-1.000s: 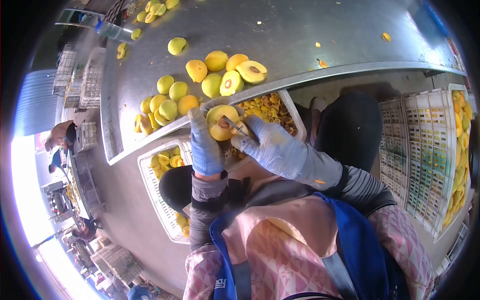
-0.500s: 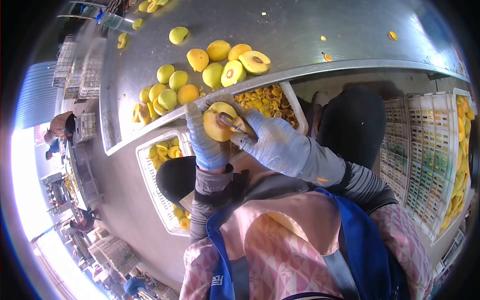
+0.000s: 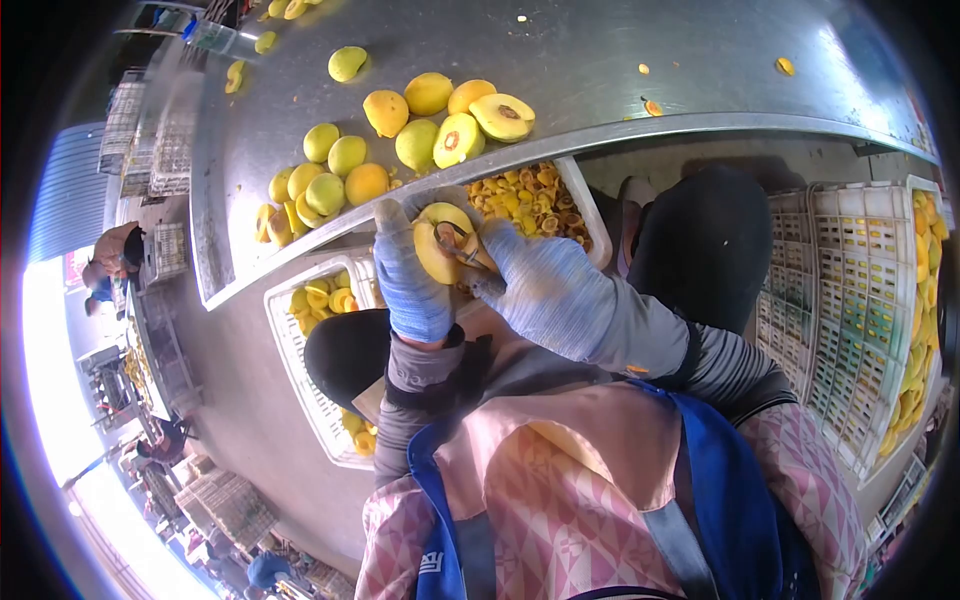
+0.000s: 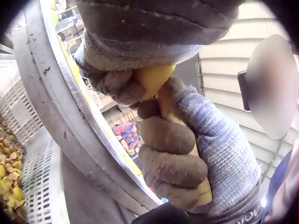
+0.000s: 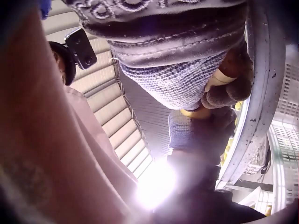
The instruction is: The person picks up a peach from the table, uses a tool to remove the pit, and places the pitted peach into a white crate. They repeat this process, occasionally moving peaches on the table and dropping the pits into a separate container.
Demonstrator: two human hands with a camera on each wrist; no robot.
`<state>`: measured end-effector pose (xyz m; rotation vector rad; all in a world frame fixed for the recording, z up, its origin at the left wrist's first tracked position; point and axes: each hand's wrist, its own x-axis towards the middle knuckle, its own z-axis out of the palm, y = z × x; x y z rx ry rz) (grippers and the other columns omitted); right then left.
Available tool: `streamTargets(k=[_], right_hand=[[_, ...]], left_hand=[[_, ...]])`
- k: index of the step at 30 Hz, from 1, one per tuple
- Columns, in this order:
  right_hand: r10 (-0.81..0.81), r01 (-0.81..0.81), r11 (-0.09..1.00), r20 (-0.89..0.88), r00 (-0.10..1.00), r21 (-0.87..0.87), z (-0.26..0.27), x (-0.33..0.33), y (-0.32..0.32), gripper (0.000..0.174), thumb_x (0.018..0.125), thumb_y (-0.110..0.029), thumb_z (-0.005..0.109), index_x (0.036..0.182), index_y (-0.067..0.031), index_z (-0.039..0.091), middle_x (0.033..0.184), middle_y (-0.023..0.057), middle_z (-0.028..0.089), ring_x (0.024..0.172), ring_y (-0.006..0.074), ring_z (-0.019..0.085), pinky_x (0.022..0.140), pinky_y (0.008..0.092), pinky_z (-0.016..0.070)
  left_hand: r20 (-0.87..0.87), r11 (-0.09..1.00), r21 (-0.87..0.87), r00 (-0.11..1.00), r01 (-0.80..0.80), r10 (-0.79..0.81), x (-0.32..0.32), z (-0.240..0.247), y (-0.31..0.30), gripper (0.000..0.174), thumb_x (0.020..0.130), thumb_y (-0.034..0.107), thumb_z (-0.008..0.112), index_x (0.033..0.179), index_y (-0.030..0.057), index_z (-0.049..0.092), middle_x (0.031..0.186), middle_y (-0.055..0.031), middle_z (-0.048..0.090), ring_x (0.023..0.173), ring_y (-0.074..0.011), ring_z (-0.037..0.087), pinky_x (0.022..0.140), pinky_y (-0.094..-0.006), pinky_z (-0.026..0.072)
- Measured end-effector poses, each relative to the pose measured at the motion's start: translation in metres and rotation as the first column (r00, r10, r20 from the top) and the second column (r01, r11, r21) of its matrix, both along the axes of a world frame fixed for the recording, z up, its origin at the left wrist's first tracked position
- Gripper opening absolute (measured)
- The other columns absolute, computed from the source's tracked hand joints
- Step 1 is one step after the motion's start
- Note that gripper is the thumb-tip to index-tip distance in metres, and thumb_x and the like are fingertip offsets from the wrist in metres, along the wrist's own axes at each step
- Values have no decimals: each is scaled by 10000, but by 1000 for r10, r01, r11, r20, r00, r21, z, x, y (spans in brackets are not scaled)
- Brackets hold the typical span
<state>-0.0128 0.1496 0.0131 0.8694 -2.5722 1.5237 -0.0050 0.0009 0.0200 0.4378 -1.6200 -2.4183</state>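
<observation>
In the head view my gloved left hand (image 3: 410,285) holds a halved yellow peach (image 3: 430,262), its cut face turned up towards me. A pitting tool (image 3: 466,256) with a curved metal end is in my right hand (image 3: 545,295), also gloved. That metal end sits at the reddish-brown pit area in the middle of the cut face. Seen from the left wrist, dark-coated right fingers (image 4: 170,161) curl round the tool's pale handle (image 4: 204,192). A strip of yellow peach (image 4: 156,80) shows under the left hand. Both hands meet just in front of the table edge.
Whole and halved peaches (image 3: 345,155) lie on the metal table (image 3: 600,60), which has a raised rim. Below the hands stands a crate (image 3: 595,215) of pits and scraps. Peach halves fill a white crate (image 3: 290,345) at left; stacked crates (image 3: 840,300) stand at right.
The curved metal end of the tool has shifted and turned within the peach's pit area. The peach stays in the left hand, turned slightly. The head view has shifted a little.
</observation>
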Motion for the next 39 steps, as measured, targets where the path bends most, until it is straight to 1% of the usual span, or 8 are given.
streamTargets(k=[3, 9, 13, 15, 17, 24, 30, 39], right_hand=[[48, -48, 997, 0, 999, 57, 2, 1, 3, 325, 871, -268, 675, 1064, -44, 542, 677, 143, 628, 568, 330, 642, 484, 409, 507], [-9, 9, 1000, 45, 999, 7, -18, 6, -6, 287, 893, -276, 653, 1022, -46, 539, 643, 147, 615, 546, 337, 632, 477, 414, 502], [-13, 18, 999, 161, 987, -30, -14, 3, -5, 284, 903, -230, 644, 1056, -18, 533, 737, 175, 631, 612, 356, 642, 537, 409, 517], [26, -27, 1000, 244, 969, 1, -16, 4, -7, 293, 895, -168, 652, 1097, 9, 535, 843, 195, 655, 688, 366, 658, 597, 399, 530], [18, -5, 989, 89, 996, -146, -28, 3, -13, 289, 929, -291, 614, 1037, -39, 523, 635, 171, 602, 554, 355, 632, 488, 420, 510], [53, -48, 993, 40, 998, -107, -18, 2, -6, 300, 923, -297, 614, 1053, -41, 526, 662, 172, 622, 585, 354, 644, 518, 418, 523], [152, -150, 988, 188, 970, -25, -14, -1, 1, 340, 913, -299, 623, 1090, -26, 524, 721, 196, 646, 628, 357, 656, 565, 427, 535], [380, -228, 891, 370, 848, -393, -12, -7, -1, 311, 923, -281, 612, 1072, -12, 562, 742, 199, 649, 717, 376, 664, 619, 435, 538]], left_hand=[[3, 975, -221, 1000, 8, -8, 2, 4, -4, 569, 1001, 509, 413, 1108, -15, 605, 1029, -110, 650, 892, -175, 626, 781, -289, 531], [218, 984, 49, 960, 170, -176, -8, 7, -9, 611, 1003, 528, 374, 1159, -24, 584, 1070, -135, 639, 929, -198, 626, 811, -308, 542], [-16, 993, -112, 999, 40, -42, -4, -5, 10, 686, 953, 595, 442, 1196, -33, 576, 1123, -143, 618, 1018, -228, 596, 848, -328, 527], [-159, 867, -488, 987, -105, 30, -2, -16, 8, 630, 959, 545, 481, 1207, -28, 571, 1087, -130, 631, 1007, -211, 596, 866, -332, 510], [-121, 900, -428, 992, -85, 37, 1, -15, 5, 583, 963, 508, 494, 1179, -26, 588, 1061, -120, 639, 978, -198, 602, 852, -319, 506], [-23, 960, -277, 999, -31, 26, 2, -14, -1, 485, 968, 431, 530, 1114, -21, 629, 988, -89, 665, 889, -157, 624, 797, -285, 502], [27, 946, -323, 1000, 10, -1, 5, -14, -3, 514, 954, 451, 542, 1107, -32, 629, 954, -111, 678, 856, -175, 646, 764, -292, 525], [-26, 902, -431, 999, 24, -39, 11, -14, -9, 423, 955, 366, 572, 1087, -29, 649, 932, -97, 686, 811, -139, 645, 705, -265, 524]])
